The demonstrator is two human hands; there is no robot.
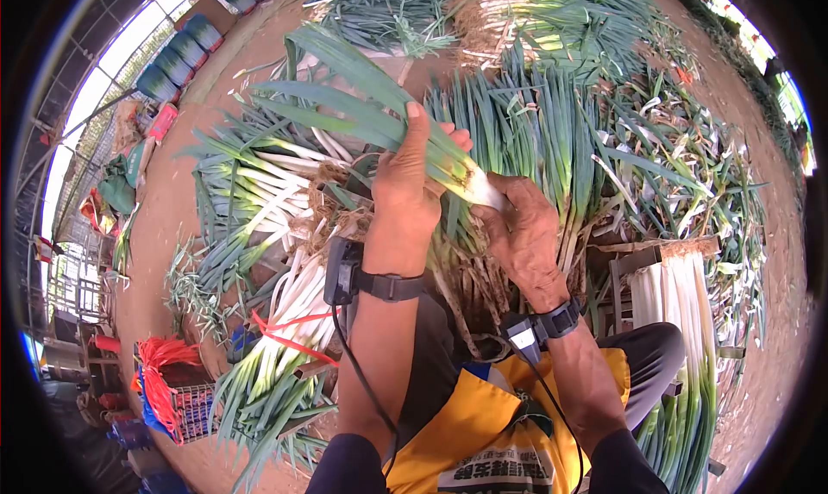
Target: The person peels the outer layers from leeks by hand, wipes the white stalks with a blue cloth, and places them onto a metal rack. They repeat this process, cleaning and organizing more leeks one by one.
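One large green onion (448, 168) is held up in front of me, its green leaves pointing to the upper left. My left hand (412, 171) is wrapped round its green part, thumb on top. Around the white lower end, my right hand (523, 233) has its fingers closed. Beneath and beyond my hands lies a pile of untrimmed green onions (526, 132) with brown roots. White-stemmed onions (267, 192) lie in a heap to the left. Nearer me, more of them (302, 304) have red ties across them.
Cleaned onions (673, 296) rest in a rack on the right. Stripped leaves (690, 158) litter the ground beyond it. A wire basket (194, 408) with red ties (164, 369) stands at the lower left. Wrapped bundles (177, 59) line the upper left; more onions (561, 11) lie at the far side.
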